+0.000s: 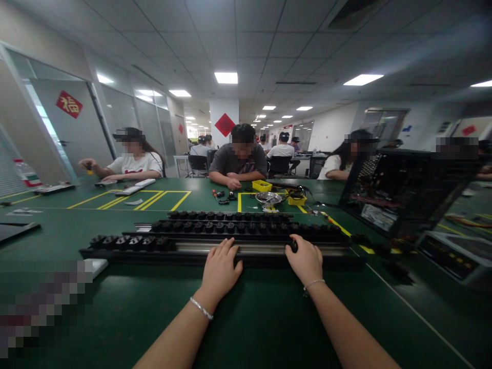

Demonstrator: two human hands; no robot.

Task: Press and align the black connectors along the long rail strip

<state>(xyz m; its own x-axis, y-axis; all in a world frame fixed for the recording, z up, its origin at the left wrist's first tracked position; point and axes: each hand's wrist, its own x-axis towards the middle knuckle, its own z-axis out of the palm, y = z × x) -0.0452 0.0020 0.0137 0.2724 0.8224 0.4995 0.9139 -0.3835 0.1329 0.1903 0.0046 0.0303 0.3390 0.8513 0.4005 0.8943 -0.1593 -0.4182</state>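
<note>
A long black rail (265, 259) with a bare silvery channel lies across the green table in front of me. Small black round-topped pieces (135, 242) sit in a row at its left end. My left hand (219, 269) rests on the middle of this rail with its fingers stretched out over the channel. Further right, my right hand (306, 260) pinches a small black piece (294, 246) at the channel; whether the piece touches the rail I cannot tell. Right behind lie two more black rails (246, 234), bearing rows of similar black pieces.
A metal bowl (268, 199) and yellow bins (262, 185) stand beyond the rails. An open computer case (388, 189) and a power supply box (455, 256) are at right. Across the table sits a person (240, 166); others work on both sides. A white object (95, 266) lies left.
</note>
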